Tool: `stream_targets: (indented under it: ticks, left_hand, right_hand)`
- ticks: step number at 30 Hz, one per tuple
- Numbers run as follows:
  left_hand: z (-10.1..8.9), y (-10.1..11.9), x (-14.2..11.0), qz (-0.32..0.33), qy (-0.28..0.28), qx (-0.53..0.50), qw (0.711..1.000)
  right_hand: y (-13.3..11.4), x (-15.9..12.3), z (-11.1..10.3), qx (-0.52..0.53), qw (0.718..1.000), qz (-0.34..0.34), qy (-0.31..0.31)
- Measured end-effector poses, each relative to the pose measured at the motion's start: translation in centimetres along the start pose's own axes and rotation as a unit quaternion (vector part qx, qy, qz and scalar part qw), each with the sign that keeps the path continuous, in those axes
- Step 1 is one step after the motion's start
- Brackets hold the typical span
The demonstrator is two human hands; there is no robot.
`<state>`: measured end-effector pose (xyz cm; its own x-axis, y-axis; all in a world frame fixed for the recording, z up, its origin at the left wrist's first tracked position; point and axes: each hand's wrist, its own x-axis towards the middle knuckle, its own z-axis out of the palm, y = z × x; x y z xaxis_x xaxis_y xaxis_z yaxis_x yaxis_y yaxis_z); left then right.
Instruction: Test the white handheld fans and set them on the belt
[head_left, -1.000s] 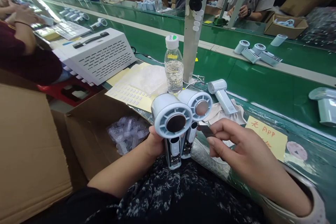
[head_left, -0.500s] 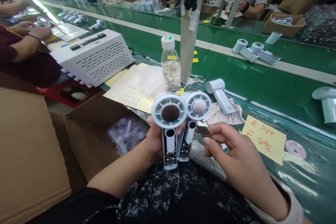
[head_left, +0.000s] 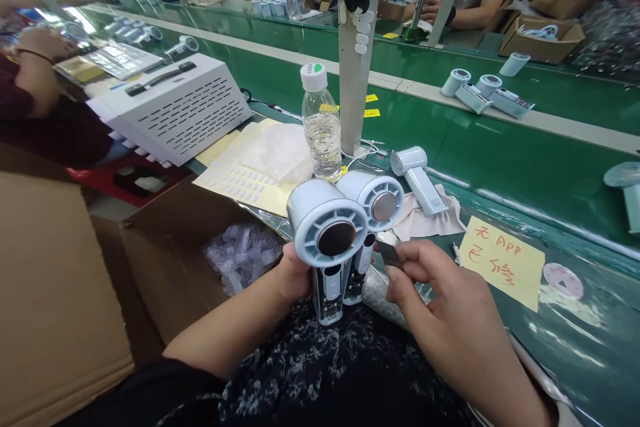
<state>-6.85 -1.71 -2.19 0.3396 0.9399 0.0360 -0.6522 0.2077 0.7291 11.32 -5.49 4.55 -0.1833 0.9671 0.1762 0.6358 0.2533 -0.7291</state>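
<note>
Two light-blue handheld fans are held side by side in front of me, their handles uncovered so that circuit boards show. My left hand (head_left: 295, 273) is closed round the handles from behind, its fingers mostly hidden. The nearer fan (head_left: 327, 223) has a dark round plate in its ring. Beside it, the second fan (head_left: 383, 203) has a shinier metal disc. Between thumb and fingers, my right hand (head_left: 430, 287) pinches a small dark flat piece (head_left: 387, 255), close to the right side of the second fan's handle. I cannot tell whether the piece touches it.
A water bottle (head_left: 321, 127) stands behind the fans by a metal post (head_left: 354, 93). Another fan (head_left: 420, 180) lies on a cloth (head_left: 450, 220), near a yellow note (head_left: 503, 260). At left are a white vented box (head_left: 175, 110) and a carton (head_left: 165, 240) holding plastic bags. Co-workers sit across the line.
Both fan heads have tipped forward and downward, so their blue outer sides now show. The disc on the second fan looks metallic instead of pale. My right hand keeps its pinch on the dark piece.
</note>
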Motion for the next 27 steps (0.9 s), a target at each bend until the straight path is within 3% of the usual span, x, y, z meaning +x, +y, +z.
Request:
stream_targets:
  ticks: [3, 8, 16, 21, 24, 27]
  left_hand:
    - [0.6, 0.3, 0.3, 0.008, -0.036, 0.018, 0.999]
    - [1.1, 0.9, 0.7, -0.054, -0.072, -0.024, 0.996]
    - [1.4, 1.6, 0.9, -0.112, -0.092, -0.052, 0.988]
    - [1.0, 0.0, 0.8, -0.113, -0.074, -0.099, 0.986]
    - [0.5, -0.7, 0.7, -0.128, -0.046, -0.125, 0.983]
    - [0.4, -0.3, 1.0, -0.11, -0.042, -0.124, 0.985]
  right_hand:
    - [0.3, 0.1, -0.1, 0.106, 0.992, 0.055, -0.045]
    - [1.0, 0.2, 0.2, 0.273, 0.948, 0.13, -0.094]
    - [1.7, 0.2, 0.9, 0.41, 0.89, 0.156, -0.129]
    - [1.5, 0.2, 1.3, 0.403, 0.893, 0.142, -0.14]
    - [1.3, 0.1, 1.0, 0.405, 0.893, 0.161, -0.113]
    - [1.1, -0.4, 0.5, 0.34, 0.926, 0.145, -0.082]
